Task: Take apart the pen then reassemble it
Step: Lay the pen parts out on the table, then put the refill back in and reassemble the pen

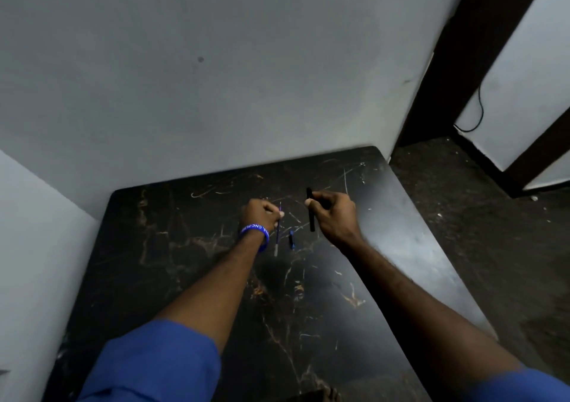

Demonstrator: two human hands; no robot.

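Three pen parts visible, head view only. Dark marbled table (191, 278), scratched, set into a corner of pale wall (216, 77); speckled floor (462, 201) to the right with a dark door frame (456, 62) and a thin black cable (479, 111) on the far wall. Nothing lies between the hands.

Left hand (259, 215), blue wristband (256, 233) on the wrist, is pinched closed on the thin refill (278, 232). Refill long axis runs near-far, pale tip toward the viewer, far end just past the fingers. Right hand (331, 213) is clamped around the black barrel (311, 210), roughly parallel to the refill, one end poking past the thumb, the other hanging toward the viewer. Small blue piece (291, 240) lies on the table between the two, apart from both.

Motion blur softens all parts; cannot tell whether refill tip touches the table. Which barrel end is open: unreadable. Blue sleeves (154, 361) cut off at frame bottom.
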